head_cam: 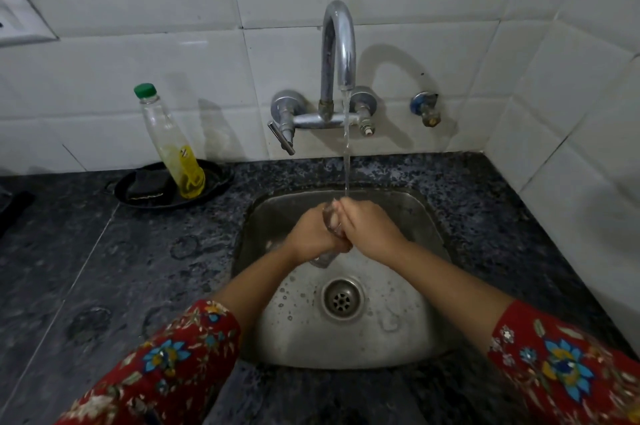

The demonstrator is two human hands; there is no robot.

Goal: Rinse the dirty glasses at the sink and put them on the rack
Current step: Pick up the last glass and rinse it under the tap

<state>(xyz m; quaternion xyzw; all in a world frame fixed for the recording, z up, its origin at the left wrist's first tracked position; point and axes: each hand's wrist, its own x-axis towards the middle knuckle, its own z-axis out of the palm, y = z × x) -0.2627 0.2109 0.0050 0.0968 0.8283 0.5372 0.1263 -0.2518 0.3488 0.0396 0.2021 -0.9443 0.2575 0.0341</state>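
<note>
At the centre of the frame a clear glass (329, 221) is held over the sink (408, 217), clasped between both hands and tilted, with its rim toward the top of the frame and its base toward the bottom. The left hand (311, 234) is curled round the glass from the left side, and the right hand (372, 232) is curled round it from the right, so that only a narrow strip of the glass is seen between them, with part of its base below. How far the right fingertips reach over the rim cannot be told. A thin stream of water (346, 147) is poured from the curved chrome tap (339, 44) on the white tiled wall (138, 9) and is met at the upper edge of the hands, just at the rim of the glass. The steel basin is wetted, and beads of water are seen round the drain (342, 298), which lies below the hands. Red flowered sleeves (166, 365) are seen at the lower corners of the frame. To the left of the sink, on the dark speckled surface (121, 269), a black dish (214, 179) is set against the wall — in it a clear bottle (169, 140) with a green cap and a little yellow liquid is stood, tilted, beside a dark scrub pad (147, 185). A small valve (425, 108) is fixed to the wall to the right of the tap, and a switch plate (20, 16) is cut off at the upper left edge.
</note>
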